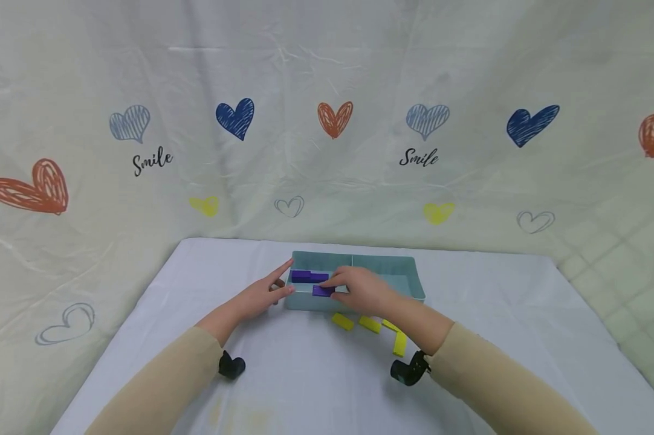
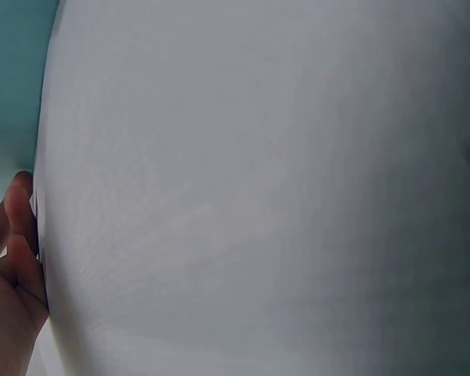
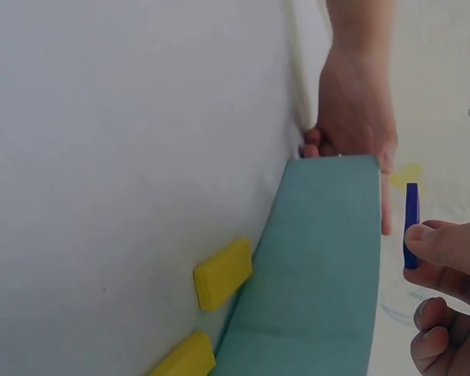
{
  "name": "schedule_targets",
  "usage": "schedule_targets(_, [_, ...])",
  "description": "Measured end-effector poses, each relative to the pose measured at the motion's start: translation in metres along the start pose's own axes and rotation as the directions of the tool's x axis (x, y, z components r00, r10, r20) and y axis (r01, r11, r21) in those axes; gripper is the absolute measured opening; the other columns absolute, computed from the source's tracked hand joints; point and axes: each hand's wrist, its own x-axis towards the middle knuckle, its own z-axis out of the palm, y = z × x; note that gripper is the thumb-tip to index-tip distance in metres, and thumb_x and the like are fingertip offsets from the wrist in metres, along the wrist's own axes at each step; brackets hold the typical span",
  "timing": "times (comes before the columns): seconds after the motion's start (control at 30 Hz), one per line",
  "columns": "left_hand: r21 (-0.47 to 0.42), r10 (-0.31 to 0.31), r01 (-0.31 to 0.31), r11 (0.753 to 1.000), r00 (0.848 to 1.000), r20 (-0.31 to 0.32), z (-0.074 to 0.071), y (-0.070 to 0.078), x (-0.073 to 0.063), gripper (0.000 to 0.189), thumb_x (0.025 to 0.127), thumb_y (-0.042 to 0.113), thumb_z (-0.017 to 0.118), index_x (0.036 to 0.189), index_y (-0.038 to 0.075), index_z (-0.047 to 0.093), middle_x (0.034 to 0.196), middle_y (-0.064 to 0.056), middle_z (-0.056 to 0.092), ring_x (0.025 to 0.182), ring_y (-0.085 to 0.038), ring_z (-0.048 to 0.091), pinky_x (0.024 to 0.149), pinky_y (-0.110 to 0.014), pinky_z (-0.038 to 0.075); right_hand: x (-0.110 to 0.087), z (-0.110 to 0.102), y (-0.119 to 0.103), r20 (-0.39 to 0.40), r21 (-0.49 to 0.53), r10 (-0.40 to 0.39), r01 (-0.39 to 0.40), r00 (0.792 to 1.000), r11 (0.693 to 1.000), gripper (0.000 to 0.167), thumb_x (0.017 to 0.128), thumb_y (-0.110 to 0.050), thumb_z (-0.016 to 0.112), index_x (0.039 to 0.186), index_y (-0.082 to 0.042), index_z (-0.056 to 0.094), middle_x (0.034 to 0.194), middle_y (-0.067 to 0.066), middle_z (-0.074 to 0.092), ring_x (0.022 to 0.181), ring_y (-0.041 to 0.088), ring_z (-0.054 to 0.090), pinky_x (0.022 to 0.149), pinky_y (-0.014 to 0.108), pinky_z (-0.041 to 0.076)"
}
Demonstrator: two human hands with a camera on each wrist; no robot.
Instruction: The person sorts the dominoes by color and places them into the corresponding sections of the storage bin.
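A pale teal divided box [image 1: 305,302] stands on the white-covered table. Above the near wall of its left compartment, my right hand [image 1: 364,290] pinches a flat purple block [image 1: 321,291] between thumb and fingers. The right wrist view shows this block [image 3: 411,227] edge-on, above the level of the rim. Inside the left compartment lie more purple blocks [image 1: 301,275] near the left wall. My left hand [image 1: 257,298] is at the box's left end, index finger stretched along that side and thumb at the near corner; its other fingers are bent.
Several yellow blocks [image 1: 369,324] lie on the table along the front of the box, partly behind the right forearm. A divider [image 1: 352,260] splits the box into left and right compartments. Behind the table hangs a white cloth [image 1: 327,175] printed with hearts.
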Motion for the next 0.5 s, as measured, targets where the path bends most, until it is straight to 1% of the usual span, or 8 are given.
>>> schedule_targets(0.27, [-0.007, 0.010, -0.010, 1.000, 1.000, 0.009, -0.001, 0.001, -0.001, 0.074, 0.093, 0.064, 0.053, 0.154, 0.053, 0.013, 0.127, -0.005, 0.056, 0.090, -0.017, 0.060, 0.082, -0.039, 0.047, 0.018, -0.005, 0.011, 0.011, -0.012, 0.073, -0.073, 0.997, 0.997, 0.032, 0.094, -0.017, 0.070, 0.126, -0.020, 0.071, 0.109, -0.002, 0.068, 0.105, 0.022, 0.064, 0.089, 0.036, 0.052])
schedule_targets(0.5, [-0.007, 0.016, -0.016, 1.000, 1.000, 0.004, -0.001, 0.003, -0.002, 0.073, 0.095, 0.060, 0.054, 0.154, 0.053, 0.013, 0.127, -0.005, 0.056, 0.090, -0.018, 0.061, 0.083, -0.039, 0.048, 0.033, -0.008, 0.017, 0.040, -0.041, 0.086, -0.084, 0.996, 0.996, 0.031, 0.094, -0.017, 0.070, 0.125, -0.019, 0.071, 0.113, -0.002, 0.068, 0.106, 0.019, 0.063, 0.090, 0.036, 0.051])
